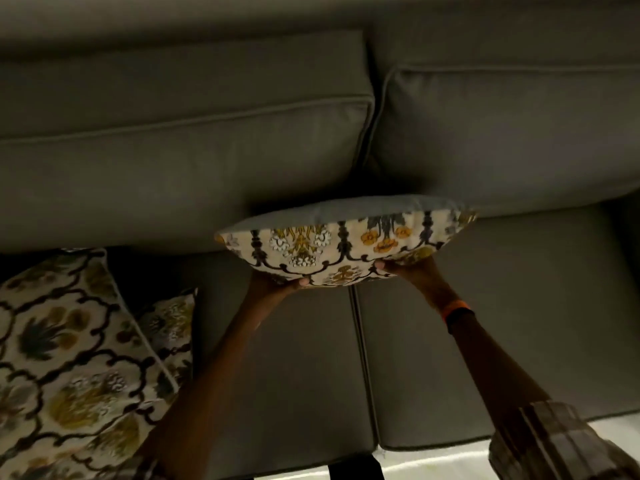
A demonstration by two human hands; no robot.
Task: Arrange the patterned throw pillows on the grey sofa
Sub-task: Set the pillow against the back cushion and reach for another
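Both hands, left hand (277, 285) and right hand (403, 268), have fingers clamped under our pillow (343, 244); we'd stand it upright against the sofa (180, 140) back.

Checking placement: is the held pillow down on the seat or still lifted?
Lifted. Both hands, left and right, support the pillow from underneath, above the seat.

sofa (173, 174): we see smooth matt grey upholstery with piped seams
held pillow (339, 244): we see printed floral cloth in front, plain grey cloth behind
wristband (456, 309): looks to us like smooth orange plastic or rubber
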